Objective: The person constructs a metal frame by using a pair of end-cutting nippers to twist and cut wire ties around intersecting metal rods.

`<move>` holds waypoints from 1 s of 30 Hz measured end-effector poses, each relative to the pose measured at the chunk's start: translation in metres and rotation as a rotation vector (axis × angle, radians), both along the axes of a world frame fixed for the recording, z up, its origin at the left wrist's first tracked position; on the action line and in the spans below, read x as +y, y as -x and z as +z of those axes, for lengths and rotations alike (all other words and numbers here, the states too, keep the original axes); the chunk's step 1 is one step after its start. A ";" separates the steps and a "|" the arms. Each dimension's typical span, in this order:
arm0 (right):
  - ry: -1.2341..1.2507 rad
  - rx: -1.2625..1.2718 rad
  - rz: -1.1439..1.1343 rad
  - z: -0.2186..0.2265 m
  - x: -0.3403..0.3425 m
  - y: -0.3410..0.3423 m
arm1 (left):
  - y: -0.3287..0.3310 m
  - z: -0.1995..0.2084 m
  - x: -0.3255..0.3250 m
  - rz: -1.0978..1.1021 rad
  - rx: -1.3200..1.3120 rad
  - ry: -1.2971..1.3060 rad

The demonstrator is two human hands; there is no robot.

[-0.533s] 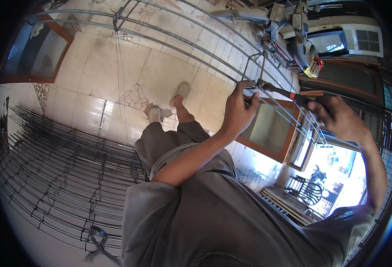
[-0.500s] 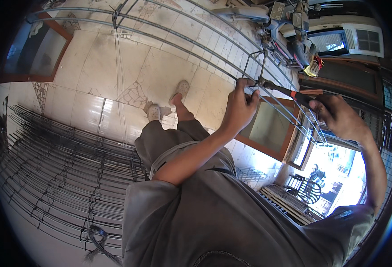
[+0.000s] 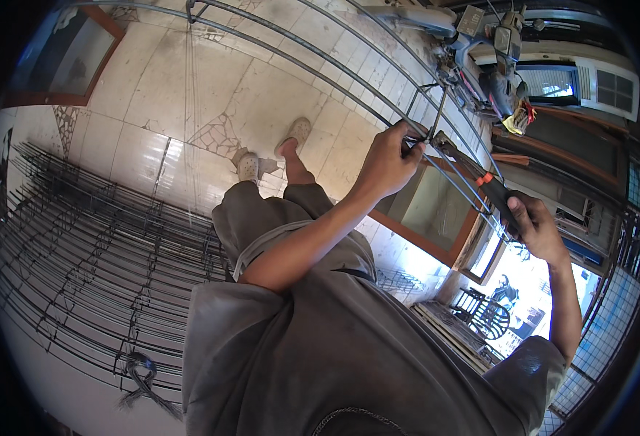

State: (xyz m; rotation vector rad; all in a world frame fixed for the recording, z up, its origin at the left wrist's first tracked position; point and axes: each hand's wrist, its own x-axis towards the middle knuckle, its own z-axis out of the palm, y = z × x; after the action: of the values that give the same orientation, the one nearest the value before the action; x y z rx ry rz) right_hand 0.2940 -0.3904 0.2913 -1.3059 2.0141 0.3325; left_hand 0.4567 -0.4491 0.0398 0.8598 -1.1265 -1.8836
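A long rebar cage [image 3: 349,89] of thin steel rods, joined by square stirrups [image 3: 423,102], stretches across the upper view. My left hand [image 3: 389,163] is closed, thumb and fingers pinched on the lower rod where a stirrup meets it. My right hand [image 3: 539,227] grips the dark handles of a pair of pincers [image 3: 474,168] with an orange band. The head of the pincers is beside that joint, close to my left fingertips. Whether its jaws touch a wire there I cannot tell.
Stacked rebar cages [image 3: 95,247] fill the left side, with a looped bundle of tie wire [image 3: 142,374] on them. A motorbike [image 3: 494,65] stands at upper right. Wood-framed glass panels [image 3: 425,203] are behind the cage. A chair [image 3: 488,320] stands near the bright opening.
My right hand has moved down and left, swinging the pincers' handles downward. My left hand stays at the same joint. The whole view has shifted a little.
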 end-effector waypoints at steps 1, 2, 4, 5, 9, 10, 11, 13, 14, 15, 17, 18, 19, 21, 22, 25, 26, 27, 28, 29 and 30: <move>-0.006 -0.022 -0.004 -0.002 0.001 0.004 | -0.001 0.001 -0.001 -0.010 -0.010 -0.008; -0.011 -0.044 -0.007 -0.003 0.002 0.006 | -0.002 0.002 -0.002 -0.008 -0.008 -0.010; 0.020 -0.084 -0.023 -0.006 0.003 0.006 | -0.002 0.003 -0.003 -0.003 -0.001 -0.015; 0.031 -0.095 -0.032 -0.009 0.006 0.010 | -0.003 0.005 -0.004 0.005 0.005 -0.004; 0.052 -0.138 -0.108 -0.017 0.013 0.009 | -0.003 0.005 -0.005 0.022 0.021 0.009; 0.040 -0.151 -0.103 -0.017 0.013 0.011 | -0.003 0.005 -0.005 0.022 0.024 0.005; 0.028 -0.164 -0.098 -0.017 0.013 0.015 | -0.003 0.005 -0.004 0.029 0.024 0.010; 0.023 -0.174 -0.086 -0.018 0.014 0.016 | -0.003 0.005 -0.004 0.040 0.029 0.022; 0.030 -0.170 -0.079 -0.018 0.014 0.015 | -0.003 0.005 -0.004 0.038 0.033 0.018; 0.037 -0.167 -0.071 -0.018 0.014 0.014 | -0.003 0.004 -0.004 0.036 0.037 0.013; 0.032 -0.175 -0.098 -0.019 0.014 0.011 | -0.004 0.004 -0.004 0.035 0.034 0.009; 0.029 -0.179 -0.112 -0.019 0.013 0.010 | -0.005 0.005 -0.004 0.034 0.030 0.010; 0.024 -0.178 -0.118 -0.019 0.013 0.009 | -0.006 0.006 -0.005 0.035 0.026 0.011; 0.015 -0.177 -0.130 -0.020 0.013 0.010 | -0.006 0.004 -0.005 0.028 0.023 0.017; 0.027 -0.180 -0.121 -0.021 0.015 0.012 | -0.006 0.003 -0.005 0.025 0.024 0.020; 0.048 -0.187 -0.102 -0.023 0.018 0.016 | -0.006 0.004 -0.004 0.013 0.011 -0.001; 0.046 -0.186 -0.100 -0.023 0.018 0.015 | -0.006 0.003 -0.004 0.015 0.012 -0.002; 0.044 -0.185 -0.100 -0.023 0.018 0.015 | -0.006 0.002 -0.005 0.018 0.014 -0.002; 0.045 -0.180 -0.079 -0.022 0.018 0.016 | -0.006 0.003 -0.005 0.015 0.020 -0.002; 0.045 -0.176 -0.059 -0.022 0.018 0.017 | -0.006 0.003 -0.005 0.019 0.016 0.011; 0.046 -0.171 -0.039 -0.022 0.019 0.018 | -0.007 0.003 -0.004 0.023 0.012 0.025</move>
State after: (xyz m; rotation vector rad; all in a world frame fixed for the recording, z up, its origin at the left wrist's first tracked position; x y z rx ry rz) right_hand 0.2762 -0.3711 0.2696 -1.2767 1.9098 0.1521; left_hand 0.4633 -0.4532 0.0424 0.8431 -1.1257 -1.8499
